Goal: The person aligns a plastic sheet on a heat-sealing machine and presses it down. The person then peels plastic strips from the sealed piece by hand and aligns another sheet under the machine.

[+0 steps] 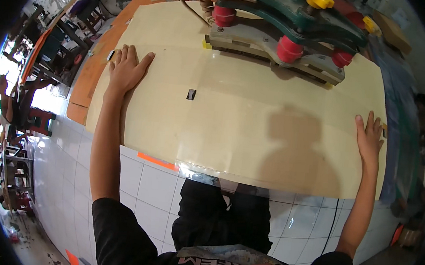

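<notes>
A wide cream-coloured sheet [237, 124] covers the tabletop in front of me. My left hand [126, 71] lies flat on its left side, fingers stretched forward and the thumb spread to the right. Near the right edge of the sheet rests my right hand [369, 137], also flat with its fingers apart. Neither hand holds anything. Between them, left of the middle, a small black rectangular piece [191, 94] sits on the sheet. Another small dark and white piece [110, 55] is just left of my left fingertips. A small dark piece [385, 131] shows partly beside my right hand.
A heavy green metal frame [304, 20] with red knobs [290, 49] and a grey metal bar [258, 44] stands at the far side. Orange tabletop [84, 91] shows at the left. Blue plastic sheeting [397, 101] hangs at the right. Stools and machines stand on the tiled floor further left.
</notes>
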Available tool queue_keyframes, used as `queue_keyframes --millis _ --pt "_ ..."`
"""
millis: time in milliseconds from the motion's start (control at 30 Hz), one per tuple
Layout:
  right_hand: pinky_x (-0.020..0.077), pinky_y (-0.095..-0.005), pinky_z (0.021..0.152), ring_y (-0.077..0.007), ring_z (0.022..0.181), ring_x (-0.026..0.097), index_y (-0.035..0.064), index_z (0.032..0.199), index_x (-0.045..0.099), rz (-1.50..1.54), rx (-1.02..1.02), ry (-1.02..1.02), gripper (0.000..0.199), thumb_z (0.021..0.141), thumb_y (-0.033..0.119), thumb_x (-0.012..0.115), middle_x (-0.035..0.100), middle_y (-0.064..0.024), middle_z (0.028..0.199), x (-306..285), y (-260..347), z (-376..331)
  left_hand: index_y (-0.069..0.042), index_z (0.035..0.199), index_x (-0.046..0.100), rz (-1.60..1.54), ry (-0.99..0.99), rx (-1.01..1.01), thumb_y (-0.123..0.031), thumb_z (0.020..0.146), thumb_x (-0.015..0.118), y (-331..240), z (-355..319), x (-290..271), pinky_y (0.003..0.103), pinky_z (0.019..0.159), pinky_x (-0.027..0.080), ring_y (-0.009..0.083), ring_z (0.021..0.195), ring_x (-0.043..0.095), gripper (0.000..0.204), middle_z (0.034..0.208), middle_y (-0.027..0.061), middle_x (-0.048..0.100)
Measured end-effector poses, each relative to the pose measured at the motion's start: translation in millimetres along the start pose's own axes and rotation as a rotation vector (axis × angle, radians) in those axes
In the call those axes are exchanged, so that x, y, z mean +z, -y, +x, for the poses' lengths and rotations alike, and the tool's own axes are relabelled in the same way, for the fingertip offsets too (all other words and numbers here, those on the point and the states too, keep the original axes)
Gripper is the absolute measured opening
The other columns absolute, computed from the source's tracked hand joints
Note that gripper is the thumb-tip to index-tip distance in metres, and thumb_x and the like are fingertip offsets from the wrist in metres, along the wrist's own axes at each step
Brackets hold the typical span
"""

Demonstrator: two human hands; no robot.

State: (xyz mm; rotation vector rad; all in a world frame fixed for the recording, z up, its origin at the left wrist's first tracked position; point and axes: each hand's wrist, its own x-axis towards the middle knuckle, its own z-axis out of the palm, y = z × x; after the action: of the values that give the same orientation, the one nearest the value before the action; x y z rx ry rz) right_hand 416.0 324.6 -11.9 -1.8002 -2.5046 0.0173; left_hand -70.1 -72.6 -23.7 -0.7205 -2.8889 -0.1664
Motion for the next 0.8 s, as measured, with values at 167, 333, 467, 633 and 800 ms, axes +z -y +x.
queue_keyframes --millis 167,333,467,633,800 --pt "0.0033 -0.0618 0.113 -0.0393 0.146 0.005 0.0159 0.153 0.019 -0.015 0.012 0.005 0.089 0.088 0.075 0.030 0.011 -0.0212 0.158 1.5 -0.6 1.2 0.000 0.144 0.033 0.008 -0.014 -0.002 -0.069 0.088 0.039 0.9 2.0 7.7 0.058 0.114 0.012 0.0374 0.145 0.017 0.089 0.154 0.0219 0.025" --pt "0.0027 -0.0621 0.113 -0.0383 0.146 0.004 0.0167 0.153 0.019 -0.001 0.012 0.005 0.089 0.087 0.076 0.028 0.010 -0.0204 0.158 3.6 0.8 -0.3 0.000 0.144 0.032 0.022 -0.015 -0.001 -0.069 0.088 0.039 2.9 2.3 9.7 0.058 0.114 0.012 0.0367 0.145 0.017 0.089 0.154 0.0214 0.024" --pt "0.0029 -0.0623 0.113 -0.0375 0.146 0.004 0.0178 0.153 0.018 -0.003 0.004 0.005 0.090 0.086 0.078 0.027 0.009 -0.0199 0.158 7.4 -0.5 2.5 0.000 0.145 0.031 0.028 -0.012 -0.006 -0.069 0.088 0.039 5.7 2.3 9.9 0.057 0.114 0.012 0.0363 0.145 0.017 0.090 0.154 0.0211 0.023" --pt "0.0035 -0.0622 0.113 -0.0365 0.147 0.004 0.0187 0.153 0.018 -0.001 0.015 0.009 0.089 0.087 0.077 0.027 0.009 -0.0197 0.158 7.8 -0.8 3.0 0.000 0.146 0.030 -0.003 -0.013 -0.005 -0.070 0.088 0.038 4.8 1.2 11.3 0.056 0.115 0.011 0.0363 0.145 0.016 0.091 0.154 0.0210 0.023" --pt "0.0039 -0.0622 0.113 -0.0355 0.147 0.003 0.0191 0.153 0.018 0.016 0.005 0.012 0.089 0.086 0.078 0.028 0.009 -0.0196 0.158 7.1 -1.1 2.6 0.000 0.146 0.030 -0.010 -0.005 -0.009 -0.070 0.087 0.038 3.8 1.0 9.3 0.055 0.115 0.011 0.0361 0.145 0.015 0.092 0.155 0.0210 0.023"
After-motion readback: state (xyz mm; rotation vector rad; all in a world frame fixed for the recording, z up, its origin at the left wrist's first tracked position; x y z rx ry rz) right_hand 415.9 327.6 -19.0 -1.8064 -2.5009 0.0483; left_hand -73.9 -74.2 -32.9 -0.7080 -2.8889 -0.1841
